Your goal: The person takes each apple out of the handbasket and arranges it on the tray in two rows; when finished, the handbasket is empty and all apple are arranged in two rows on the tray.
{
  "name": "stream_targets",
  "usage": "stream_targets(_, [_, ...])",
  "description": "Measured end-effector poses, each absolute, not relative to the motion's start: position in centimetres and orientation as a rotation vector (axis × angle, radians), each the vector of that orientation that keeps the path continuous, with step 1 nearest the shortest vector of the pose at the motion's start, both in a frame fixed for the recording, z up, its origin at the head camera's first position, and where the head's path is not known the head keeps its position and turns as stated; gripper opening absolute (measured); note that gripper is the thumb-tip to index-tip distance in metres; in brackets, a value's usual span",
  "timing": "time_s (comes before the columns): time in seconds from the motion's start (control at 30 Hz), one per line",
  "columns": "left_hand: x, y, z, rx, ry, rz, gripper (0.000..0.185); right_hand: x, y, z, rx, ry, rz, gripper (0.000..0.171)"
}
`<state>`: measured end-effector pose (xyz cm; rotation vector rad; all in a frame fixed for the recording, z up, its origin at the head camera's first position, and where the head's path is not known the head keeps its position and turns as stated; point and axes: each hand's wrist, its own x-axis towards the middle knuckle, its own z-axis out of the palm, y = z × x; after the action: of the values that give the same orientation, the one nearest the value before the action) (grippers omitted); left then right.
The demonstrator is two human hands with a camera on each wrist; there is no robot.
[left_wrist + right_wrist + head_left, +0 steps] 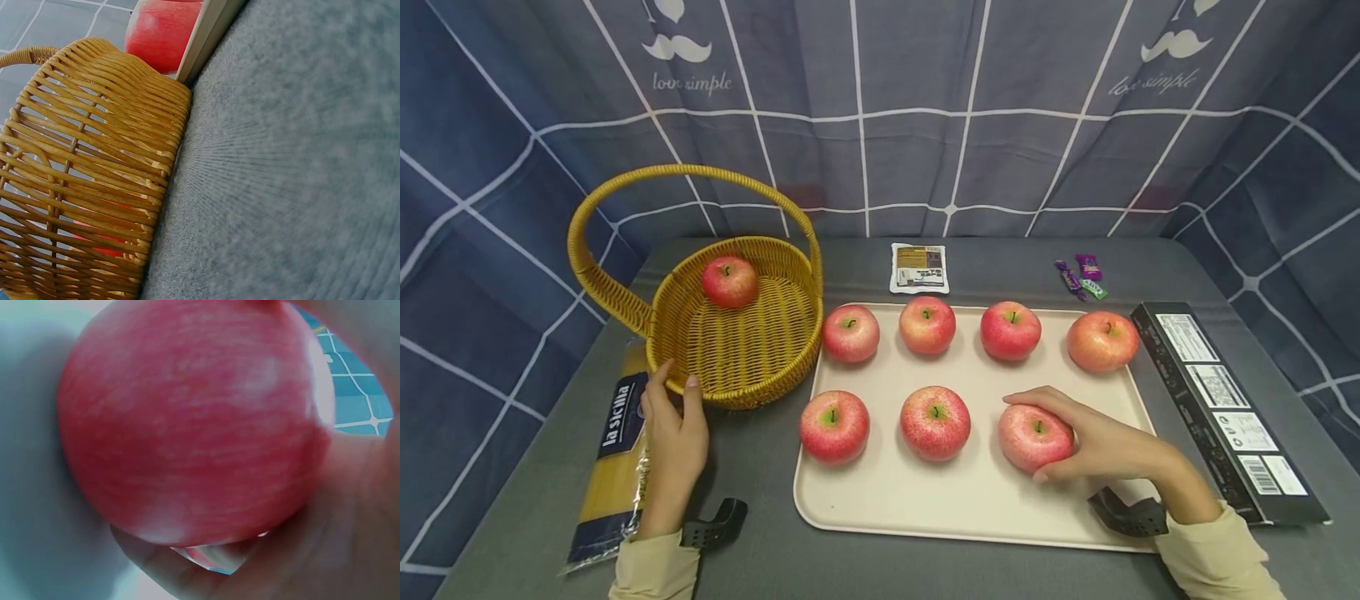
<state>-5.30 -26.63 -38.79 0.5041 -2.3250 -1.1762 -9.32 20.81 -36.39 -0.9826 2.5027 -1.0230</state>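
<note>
Blue checked cloth is hanging behind a grey table (865,267), and I am looking down at it from the head camera. On the table, a cream tray (880,492) is holding seven red apples in two rows. My right hand (1097,446) is curling around the front-right apple (1033,435), thumb at the near side and fingers wrapping over the far side; the right wrist view is showing the fruit filling the palm. That apple is sitting on the tray, directly left of my right palm, stem pointing up. Being round, it is offering no real long axis beyond the upright stem line.

A woven basket (737,367) is standing well to the left, off the tray's left edge, with one apple (730,281) already lying inside. My left hand (673,437) is resting against the basket's near rim, fingers fairly straight and touching the weave, holding nothing. From the gripped apple, the basket is lying leftward and slightly farther away. A pasta packet (617,458) is lying under my left wrist.
</note>
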Motion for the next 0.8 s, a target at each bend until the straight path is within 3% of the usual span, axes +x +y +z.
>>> stream_targets(0.33, [-5.2,-26.6,-38.6,0.521,-2.357,-1.189,0.052,-8.8,20.2,-36.3,-0.928,2.553,-1.017,0.074])
stream_targets(0.6, [-5.2,-26.7,-38.7,0.515,-2.357,-1.176,0.052,-8.8,20.3,-35.7,-0.926,2.621,-0.911,0.082])
stream_targets(0.8, [-5.1,-26.8,-38.7,0.515,-2.361,-1.167,0.051,-10.8,19.4,-32.7,-0.941,2.687,-0.946,0.068])
